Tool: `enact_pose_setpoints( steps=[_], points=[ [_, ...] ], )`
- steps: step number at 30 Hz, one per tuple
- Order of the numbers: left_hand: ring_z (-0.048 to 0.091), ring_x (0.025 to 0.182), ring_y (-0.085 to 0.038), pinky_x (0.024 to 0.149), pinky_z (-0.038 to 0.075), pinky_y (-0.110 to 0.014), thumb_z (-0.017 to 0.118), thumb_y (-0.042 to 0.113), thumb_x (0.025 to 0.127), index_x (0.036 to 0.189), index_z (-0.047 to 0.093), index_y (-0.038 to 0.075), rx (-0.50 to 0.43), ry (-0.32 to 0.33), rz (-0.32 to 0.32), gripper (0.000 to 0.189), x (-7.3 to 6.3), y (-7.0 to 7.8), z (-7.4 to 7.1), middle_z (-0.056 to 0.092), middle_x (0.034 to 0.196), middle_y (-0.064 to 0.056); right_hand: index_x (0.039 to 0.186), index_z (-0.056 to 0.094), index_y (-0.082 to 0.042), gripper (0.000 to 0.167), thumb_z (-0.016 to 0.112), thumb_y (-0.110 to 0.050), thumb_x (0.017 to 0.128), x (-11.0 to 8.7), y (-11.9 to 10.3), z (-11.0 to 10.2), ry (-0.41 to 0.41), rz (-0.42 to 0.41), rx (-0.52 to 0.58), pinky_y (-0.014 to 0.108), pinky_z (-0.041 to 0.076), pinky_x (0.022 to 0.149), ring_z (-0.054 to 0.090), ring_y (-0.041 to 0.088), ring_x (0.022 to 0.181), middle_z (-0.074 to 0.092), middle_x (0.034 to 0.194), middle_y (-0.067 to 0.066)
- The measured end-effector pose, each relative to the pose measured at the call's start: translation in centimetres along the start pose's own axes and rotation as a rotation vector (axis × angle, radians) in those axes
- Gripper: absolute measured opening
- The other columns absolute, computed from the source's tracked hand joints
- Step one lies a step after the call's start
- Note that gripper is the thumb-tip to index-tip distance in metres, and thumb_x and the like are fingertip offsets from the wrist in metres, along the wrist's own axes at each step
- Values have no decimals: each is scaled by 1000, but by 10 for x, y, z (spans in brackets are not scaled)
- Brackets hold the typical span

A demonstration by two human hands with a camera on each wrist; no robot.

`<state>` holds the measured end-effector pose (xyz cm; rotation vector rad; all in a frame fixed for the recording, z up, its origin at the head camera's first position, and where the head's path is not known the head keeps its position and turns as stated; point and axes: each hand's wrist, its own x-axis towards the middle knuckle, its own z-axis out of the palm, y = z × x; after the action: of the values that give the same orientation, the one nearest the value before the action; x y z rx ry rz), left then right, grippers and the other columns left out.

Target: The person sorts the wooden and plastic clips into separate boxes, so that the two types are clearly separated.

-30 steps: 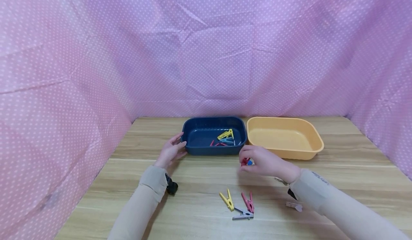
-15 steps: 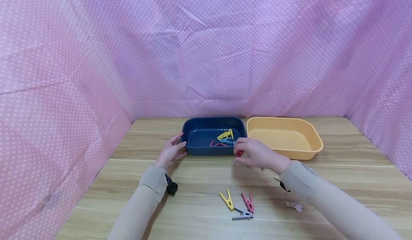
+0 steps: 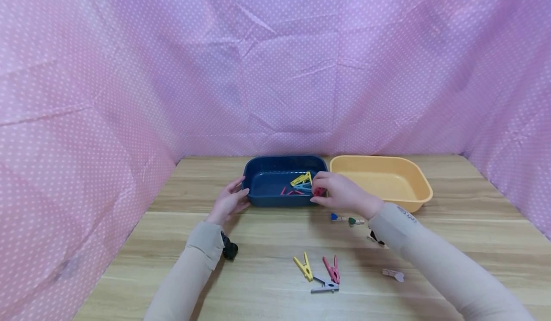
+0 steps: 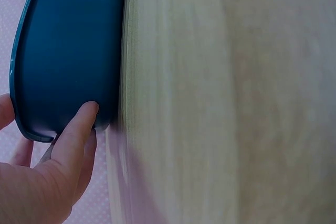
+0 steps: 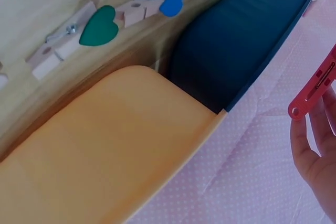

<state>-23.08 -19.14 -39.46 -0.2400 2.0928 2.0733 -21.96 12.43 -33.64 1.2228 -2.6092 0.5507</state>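
- Red clip [image 5: 315, 87]: pinched in the right hand [image 3: 342, 193] at the right front corner of the blue tray [image 3: 280, 201]; the right wrist view shows it tilted, with a small round hole at its lower end.
- Right hand: thumb and fingers drawn together on the red clip, which they partly hide in the head view.
- Left hand [image 3: 228, 204]: at the left end of the blue tray, its fingers spread, fairly straight and touching the outer wall and rim.
- Blue tray: toward its right side lie an inner yellow clip [image 3: 300, 180], a light-blue clip [image 3: 303, 187] and some red pieces [image 3: 294, 193], mostly hidden by the front wall.
- Yellow tray [image 3: 400, 207]: just right of the blue tray, corner to corner with it.
- Bench [image 3: 249, 282], in front of the trays: a blue-heart peg [image 3: 339, 217] and a green-heart peg [image 3: 356, 221], both wooden, side by side.
- Nearer the person: a front yellow clip [image 3: 308, 274], a pink clip [image 3: 334, 275] and a grey clip [image 3: 329, 287], close together.
- Off to their right: a pale-heart peg [image 3: 393, 275], near the right sleeve [image 3: 435, 259].
- Behind: a pink dotted curtain [image 3: 275, 82].
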Motion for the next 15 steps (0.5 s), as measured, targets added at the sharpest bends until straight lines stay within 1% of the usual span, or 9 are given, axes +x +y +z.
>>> enact_pose_setpoints(
  steps=[5, 8, 15],
  points=[
    [39, 133, -35, 103, 41, -49, 50, 10, 98, 148, 32, 16, -12, -12, 5, 54, 0, 1, -1, 23, 155, -18, 84, 68, -11, 16, 75, -25, 82, 5, 0, -3, -21, 16, -15, 30, 53, 74, 57, 11, 80, 60, 93, -2],
    [39, 133, -34, 103, 41, -49, 50, 10, 98, 148, 32, 16, -15, -17, 5, 54, 0, 1, -1, 24, 154, -18, 84, 68, -11, 14, 75, -24, 82, 8, 0, -4, -27, 27, -15, 31, 53, 76, 58, 12, 82, 61, 94, -1],
    [40, 133, -34, 103, 41, -49, 50, 10, 98, 149, 32, 17, -10, -15, 5, 54, 0, 1, -1, 24, 154, -18, 83, 68, -9, 14, 76, -20, 81, 17, 0, -8, -7, -6, -16, 33, 54, 77, 59, 15, 82, 62, 94, 3]
  ],
)
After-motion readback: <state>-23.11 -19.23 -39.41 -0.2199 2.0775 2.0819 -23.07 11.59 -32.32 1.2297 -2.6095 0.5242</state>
